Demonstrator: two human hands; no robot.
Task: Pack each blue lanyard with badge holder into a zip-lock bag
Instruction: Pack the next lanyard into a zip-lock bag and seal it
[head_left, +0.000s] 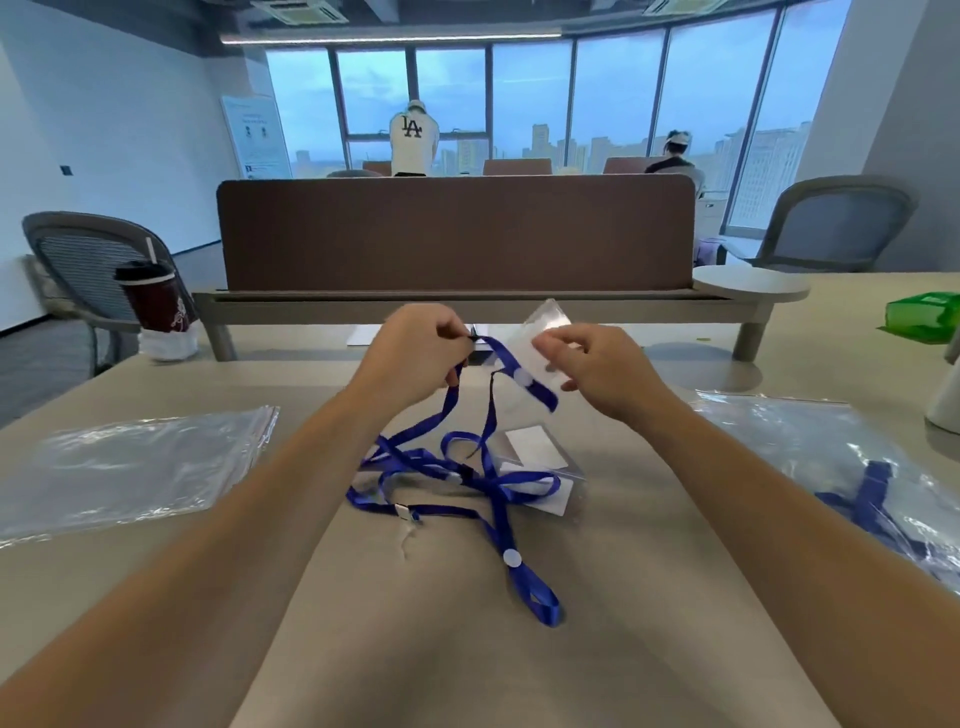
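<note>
My left hand (415, 345) pinches the black clip end of a blue lanyard (488, 415) above the table. My right hand (597, 369) holds a clear badge holder (540, 327) just to the right of that clip. The strap hangs from both hands down to a tangle of blue lanyards (447, 478) on the table, lying over another badge holder (535, 457) with a white card. One strap end with a white button (511, 558) trails toward me. A stack of empty zip-lock bags (130, 467) lies at the left. At the right lie filled bags (841, 467) with blue lanyards inside.
A dark cup with a straw (153, 299) stands at the table's far left edge. A brown divider panel (457, 234) runs across the back. A green box (924, 309) sits far right, a white object (945, 400) at the right edge. Chairs and two people are beyond.
</note>
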